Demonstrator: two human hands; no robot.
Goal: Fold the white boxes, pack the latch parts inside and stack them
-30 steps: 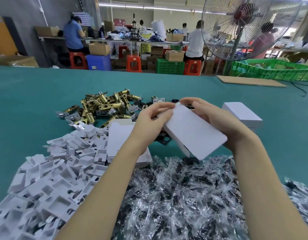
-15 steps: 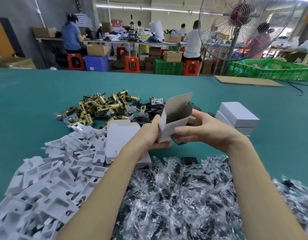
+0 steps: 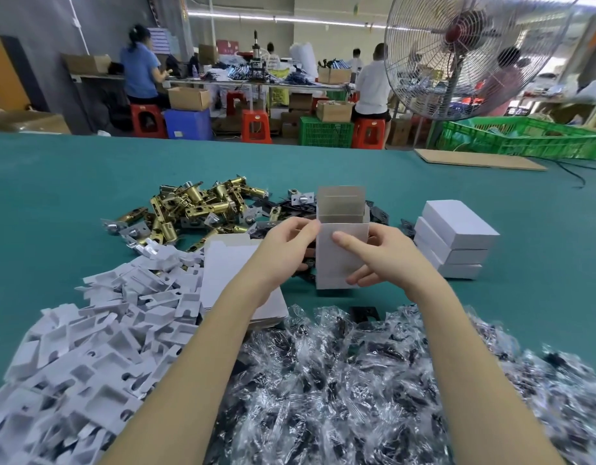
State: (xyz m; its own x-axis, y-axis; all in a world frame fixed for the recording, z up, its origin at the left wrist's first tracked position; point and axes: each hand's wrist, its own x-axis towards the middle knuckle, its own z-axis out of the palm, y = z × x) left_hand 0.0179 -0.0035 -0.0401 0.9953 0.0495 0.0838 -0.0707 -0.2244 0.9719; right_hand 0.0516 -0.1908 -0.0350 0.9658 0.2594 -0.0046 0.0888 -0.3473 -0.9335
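While upright with flaps open, white box (image 3: pixel 336 260) pinched between left hand (image 3: pixel 283 250) and right hand (image 3: pixel 387 260).

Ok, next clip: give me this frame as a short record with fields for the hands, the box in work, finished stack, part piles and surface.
left hand: grips the left edge of the box
right hand: thumb across the front of the box
box in work: white box held upright, top flaps open, inside not visible
finished stack: three closed white boxes, to the right
part piles: brass latches at the back; white card inserts on the left; clear-bagged parts nearest the camera
flat blanks: stack under the left forearm
surface: green table
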